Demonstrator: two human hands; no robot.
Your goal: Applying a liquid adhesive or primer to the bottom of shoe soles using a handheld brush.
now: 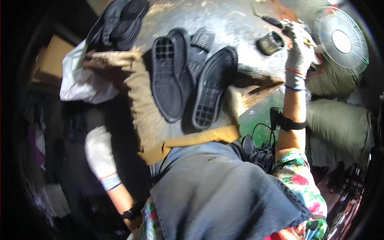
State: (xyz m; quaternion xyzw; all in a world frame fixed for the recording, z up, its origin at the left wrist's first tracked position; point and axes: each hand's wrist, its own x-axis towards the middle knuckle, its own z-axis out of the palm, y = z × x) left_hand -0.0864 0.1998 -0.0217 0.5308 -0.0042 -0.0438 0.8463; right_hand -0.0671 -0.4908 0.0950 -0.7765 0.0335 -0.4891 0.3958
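Observation:
My right hand (299,54), in a white knitted glove, reaches to the far right of the worktop (248,38). Its fingers are curled beside a dark-handled tool (272,21); what they grip is hidden. Just left of that hand a metal tin (272,43) lies tilted. My left hand (99,150), gloved the same way, hangs low at the left, fingers stretched out and slightly blurred, holding nothing. Between my hands, black shoe soles lie on a tan cloth (146,100): one with a gridded tread (166,76), another leaning at the right (214,90), and others partly beneath.
More black soles (126,24) are stacked at the far left, above a white plastic bag (86,76) and a cardboard box (54,58). A round fan (341,40) stands at the far right, above green stuffed sacks (338,120). Dark shoes (262,156) sit beside my lap.

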